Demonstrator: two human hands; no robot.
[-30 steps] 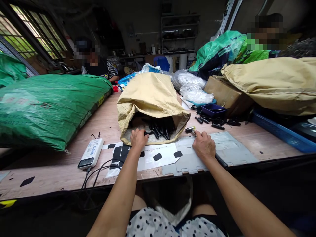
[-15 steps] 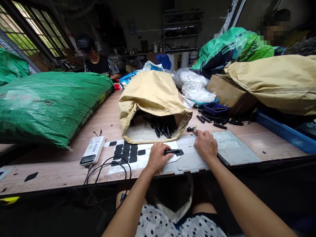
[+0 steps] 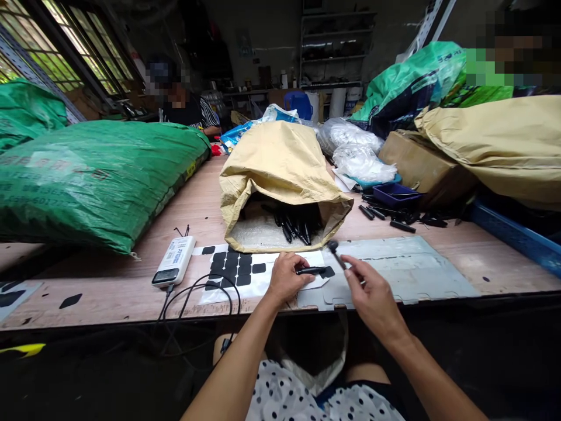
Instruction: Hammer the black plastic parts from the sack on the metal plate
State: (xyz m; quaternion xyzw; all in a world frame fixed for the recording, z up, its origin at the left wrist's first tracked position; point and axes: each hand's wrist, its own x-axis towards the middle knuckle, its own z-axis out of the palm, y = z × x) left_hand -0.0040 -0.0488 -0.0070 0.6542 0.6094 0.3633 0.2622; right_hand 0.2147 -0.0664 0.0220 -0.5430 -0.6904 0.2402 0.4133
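My left hand [image 3: 287,275] is closed around a short black pen-like piece [image 3: 312,270], held level just over the board. Beyond its tip lies a dark rounded patch [image 3: 328,272] on the grey board [image 3: 390,269]. In my right hand [image 3: 372,292] is a small hammer [image 3: 336,252], its dark head up and away from me, to the right of the black piece. A white sheet [image 3: 276,263] with several black rounded squares [image 3: 230,269] extends left of my left hand. Behind it, a beige sack [image 3: 280,158] lies with its mouth toward me, several black pieces [image 3: 293,225] inside.
Left stand a white boxy device [image 3: 174,261] with black cables [image 3: 197,286] and a green sack [image 3: 96,175]. Loose black pieces [image 3: 394,216], a purple tray [image 3: 397,194] and a blue basket [image 3: 517,234] are on the right. A person [image 3: 188,114] sits across the table.
My right hand has lifted the hammer off the board and swung its head toward the black piece. The left hand keeps its hold. The whole view has shifted slightly.
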